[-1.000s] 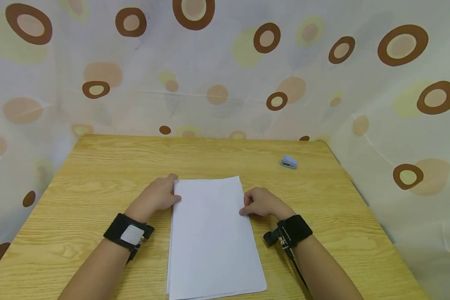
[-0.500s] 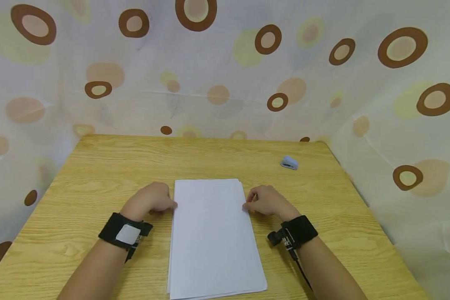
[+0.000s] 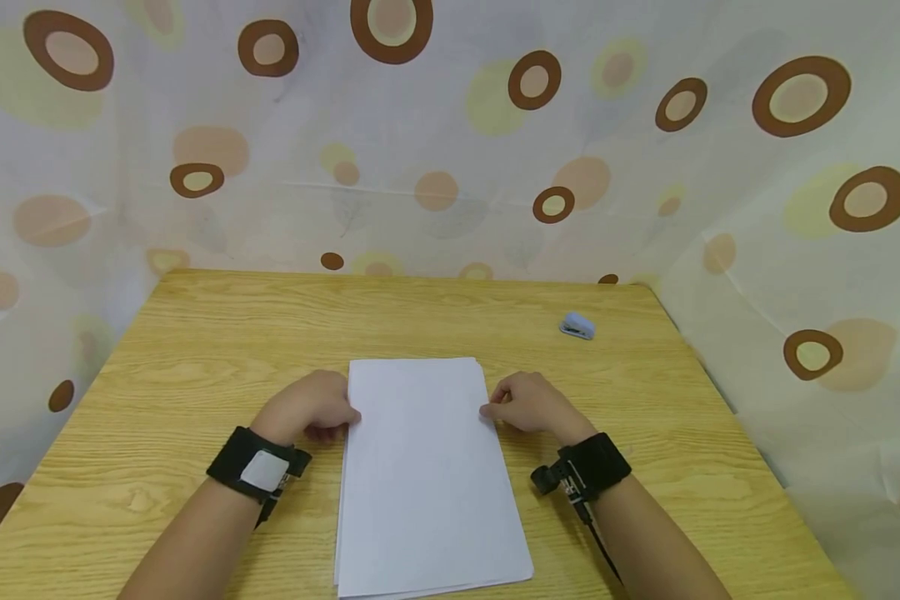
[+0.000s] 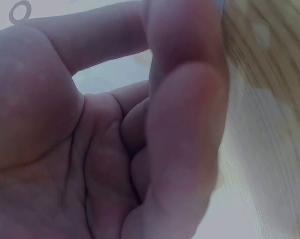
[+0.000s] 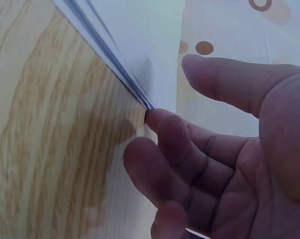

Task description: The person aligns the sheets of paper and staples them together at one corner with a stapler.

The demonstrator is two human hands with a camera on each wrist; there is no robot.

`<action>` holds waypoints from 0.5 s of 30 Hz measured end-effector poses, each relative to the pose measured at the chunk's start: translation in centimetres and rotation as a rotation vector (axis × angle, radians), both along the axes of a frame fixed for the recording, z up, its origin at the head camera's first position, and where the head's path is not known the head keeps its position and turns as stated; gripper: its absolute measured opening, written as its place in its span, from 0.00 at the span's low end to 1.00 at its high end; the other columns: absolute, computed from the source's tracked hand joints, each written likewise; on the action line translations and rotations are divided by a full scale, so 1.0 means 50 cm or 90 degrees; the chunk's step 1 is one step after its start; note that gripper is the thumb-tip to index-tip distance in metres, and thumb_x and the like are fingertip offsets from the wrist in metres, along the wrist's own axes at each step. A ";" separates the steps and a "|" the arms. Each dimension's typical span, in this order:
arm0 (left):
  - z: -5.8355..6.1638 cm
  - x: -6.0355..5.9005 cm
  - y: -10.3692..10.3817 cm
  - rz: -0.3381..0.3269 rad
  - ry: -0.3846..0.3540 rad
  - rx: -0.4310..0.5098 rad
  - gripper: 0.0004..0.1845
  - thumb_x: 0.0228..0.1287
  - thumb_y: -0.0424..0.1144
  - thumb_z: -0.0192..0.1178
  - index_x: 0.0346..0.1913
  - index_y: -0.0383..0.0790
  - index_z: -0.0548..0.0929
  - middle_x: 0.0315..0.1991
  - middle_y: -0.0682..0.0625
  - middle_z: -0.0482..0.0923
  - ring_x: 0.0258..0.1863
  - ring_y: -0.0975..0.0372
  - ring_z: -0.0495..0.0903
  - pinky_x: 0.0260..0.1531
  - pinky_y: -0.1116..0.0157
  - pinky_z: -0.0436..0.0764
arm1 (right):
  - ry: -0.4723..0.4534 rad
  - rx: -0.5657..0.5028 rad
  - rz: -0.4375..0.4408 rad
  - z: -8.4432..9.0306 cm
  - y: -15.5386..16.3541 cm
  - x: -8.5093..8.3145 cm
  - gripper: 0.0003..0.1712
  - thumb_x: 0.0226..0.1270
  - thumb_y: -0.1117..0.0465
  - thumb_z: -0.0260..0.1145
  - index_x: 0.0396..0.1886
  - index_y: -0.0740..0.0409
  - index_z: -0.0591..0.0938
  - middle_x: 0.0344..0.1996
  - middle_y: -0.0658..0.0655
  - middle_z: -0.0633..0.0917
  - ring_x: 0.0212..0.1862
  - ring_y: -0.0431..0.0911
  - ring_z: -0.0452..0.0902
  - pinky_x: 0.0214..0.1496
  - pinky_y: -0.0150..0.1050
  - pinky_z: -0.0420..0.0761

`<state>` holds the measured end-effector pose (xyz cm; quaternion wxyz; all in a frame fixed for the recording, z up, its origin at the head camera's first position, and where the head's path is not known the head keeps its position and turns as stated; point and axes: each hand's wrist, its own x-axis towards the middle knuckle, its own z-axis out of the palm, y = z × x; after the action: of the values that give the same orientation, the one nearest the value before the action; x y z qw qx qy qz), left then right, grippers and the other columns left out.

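A stack of white paper (image 3: 427,475) lies lengthwise on the wooden table (image 3: 195,350) in front of me. My left hand (image 3: 311,407) sits at the stack's left edge near the far corner, knuckles against the sheets. In the left wrist view that hand (image 4: 140,149) has its fingers folded into the palm and holds nothing. My right hand (image 3: 528,402) is at the right edge, opposite. In the right wrist view, one loosely curled fingertip (image 5: 162,122) of the right hand touches the side of the paper (image 5: 135,40), and the thumb stands apart above it.
A small light-blue stapler (image 3: 577,326) lies at the far right of the table. A curtain (image 3: 450,125) with brown and yellow circles closes in the back and both sides. The table's right edge (image 3: 727,408) runs close to the curtain.
The top sheets, skewed a second ago, now lie squarer on the stack. My left hand drew back, then came up to the left edge again. The right hand barely shifted.
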<state>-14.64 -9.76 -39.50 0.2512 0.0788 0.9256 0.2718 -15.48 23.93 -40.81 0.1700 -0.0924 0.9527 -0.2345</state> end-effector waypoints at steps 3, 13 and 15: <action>0.000 0.000 -0.001 0.006 0.010 -0.009 0.15 0.69 0.35 0.62 0.22 0.36 0.85 0.16 0.48 0.81 0.17 0.60 0.80 0.19 0.67 0.78 | -0.002 -0.003 -0.003 0.000 0.000 0.001 0.12 0.70 0.48 0.71 0.34 0.52 0.88 0.22 0.49 0.82 0.24 0.42 0.73 0.27 0.35 0.72; 0.008 0.010 0.000 -0.011 -0.029 -0.065 0.15 0.69 0.34 0.63 0.22 0.35 0.85 0.16 0.47 0.79 0.15 0.60 0.78 0.17 0.68 0.77 | -0.008 -0.004 -0.005 0.004 -0.001 0.011 0.13 0.70 0.49 0.71 0.29 0.50 0.88 0.18 0.48 0.80 0.21 0.42 0.72 0.26 0.35 0.70; 0.007 0.013 0.004 -0.018 -0.043 -0.065 0.15 0.70 0.34 0.63 0.23 0.35 0.84 0.16 0.47 0.79 0.15 0.59 0.78 0.17 0.67 0.78 | -0.013 -0.005 -0.001 0.005 -0.005 0.012 0.13 0.70 0.49 0.71 0.28 0.50 0.88 0.17 0.48 0.80 0.21 0.41 0.72 0.27 0.34 0.70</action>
<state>-13.97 -9.58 -39.16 0.2901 0.0700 0.9280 0.2230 -14.90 23.69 -40.57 0.1792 -0.0901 0.9501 -0.2391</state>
